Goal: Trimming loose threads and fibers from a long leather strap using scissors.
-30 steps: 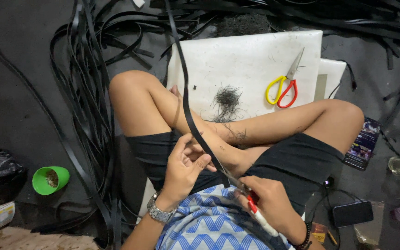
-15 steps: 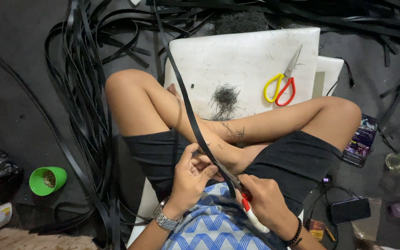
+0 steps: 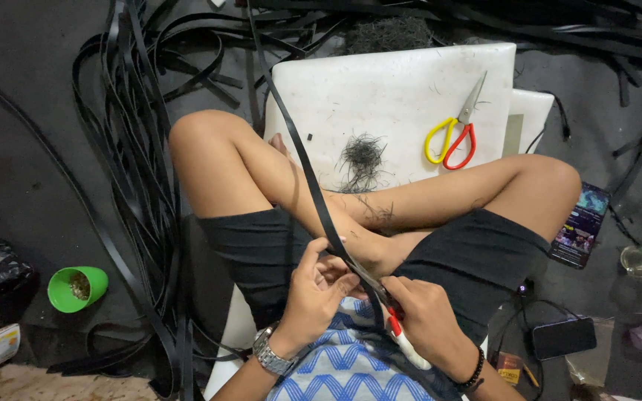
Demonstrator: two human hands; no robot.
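So we've got the black strip (image 3: 313,186) running from our lap up toward 11 o'clock, over the left shin and across the corner of the white board (image 3: 395,96). Our left hand (image 3: 313,293) has its fingers curled and pinched on the strip right at the lap. Our right hand (image 3: 429,323) is clamped around a small red-and-white cutter (image 3: 403,338) whose tip sits against the strip's edge, just at 3 o'clock of the left fingers.

To do this bit well, we'd say keep the strip taut between the pinch and the blade, keep the blade angle shallow, and keep the left fingertips behind the edge, because they're really close together there. Bare legs lie directly under the work too, so any stroke should go away from the thigh.

For room: the board at 12 o'clock has open surface apart from a tuft of black shavings (image 3: 362,156) and the yellow-and-red scissors (image 3: 455,134) at 1 o'clock. At 9 to 11 o'clock a tangle of loose strips (image 3: 143,193) covers the floor and could snag the long tail. A green cup (image 3: 76,288) sits at 8 o'clock, well apart, and a phone (image 3: 581,223) lies at 3 o'clock beside the right knee.
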